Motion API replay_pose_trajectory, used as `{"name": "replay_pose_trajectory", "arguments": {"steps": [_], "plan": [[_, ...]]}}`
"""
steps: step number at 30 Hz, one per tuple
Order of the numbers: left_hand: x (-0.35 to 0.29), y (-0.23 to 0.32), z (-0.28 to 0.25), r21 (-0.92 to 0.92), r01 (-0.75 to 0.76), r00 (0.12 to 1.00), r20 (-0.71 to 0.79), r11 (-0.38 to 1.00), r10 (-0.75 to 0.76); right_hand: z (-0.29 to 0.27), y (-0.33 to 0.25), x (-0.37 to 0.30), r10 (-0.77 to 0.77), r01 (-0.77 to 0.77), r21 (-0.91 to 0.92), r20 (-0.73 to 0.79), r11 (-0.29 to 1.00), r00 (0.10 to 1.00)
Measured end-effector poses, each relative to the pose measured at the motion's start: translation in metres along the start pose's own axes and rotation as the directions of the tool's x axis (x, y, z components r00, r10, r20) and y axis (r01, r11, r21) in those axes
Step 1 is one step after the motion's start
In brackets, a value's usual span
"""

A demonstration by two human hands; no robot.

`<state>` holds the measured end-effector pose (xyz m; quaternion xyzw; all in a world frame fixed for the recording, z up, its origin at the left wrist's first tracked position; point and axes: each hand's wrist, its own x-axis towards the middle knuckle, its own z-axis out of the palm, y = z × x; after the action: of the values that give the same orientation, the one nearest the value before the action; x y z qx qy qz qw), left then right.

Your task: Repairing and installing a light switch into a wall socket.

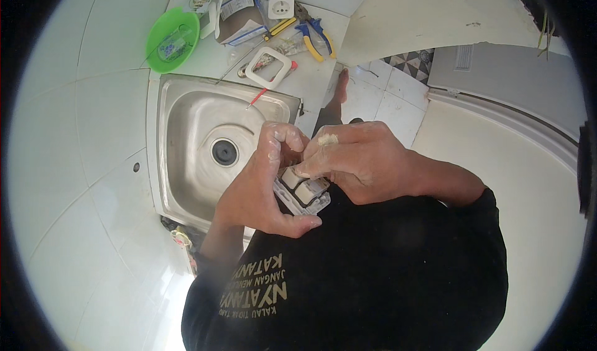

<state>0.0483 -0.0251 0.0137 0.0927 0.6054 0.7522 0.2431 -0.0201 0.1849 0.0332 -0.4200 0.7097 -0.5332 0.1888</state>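
A white double light switch (305,194) with two rocker keys is held up in front of my dark shirt, beside the sink. My left hand (258,192) wraps round its outer side, thumb along the near edge and fingers at the far edge. From the other side my right hand (364,161) is closed at the switch's far end, its thumb on one rocker. The right fingertips are partly hidden behind the switch and thumb. Pale dust or plaster coats both hands.
A steel sink (176,158) lies at left. On the counter behind it are a green bowl (153,55), an open box (244,21), a wall socket (281,8), blue-yellow pliers (315,34), a yellow-black screwdriver (280,29), a white frame (251,71) and a red screwdriver (257,97).
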Motion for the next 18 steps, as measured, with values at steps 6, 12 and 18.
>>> {"name": "replay_pose_trajectory", "arguments": {"steps": [6, 12, 18], "plan": [[0.002, 0.002, 0.001, 0.045, 0.003, 1.000, -0.019, 0.999, -0.002, 0.005, -0.002, -0.005, -0.035, 0.034, -0.034, -0.017, 0.999, 0.999], [0.004, -0.009, 0.003, 0.027, -0.163, 0.968, -0.191, 0.986, 0.165, -0.003, -0.003, -0.007, 0.073, -0.073, 0.048, 0.004, 0.996, 0.997], [-0.004, -0.028, 0.011, 0.050, -0.297, 0.937, -0.180, 0.954, 0.301, -0.027, 0.000, 0.006, 0.446, -0.539, 0.427, 0.303, 0.726, 0.842]]}}
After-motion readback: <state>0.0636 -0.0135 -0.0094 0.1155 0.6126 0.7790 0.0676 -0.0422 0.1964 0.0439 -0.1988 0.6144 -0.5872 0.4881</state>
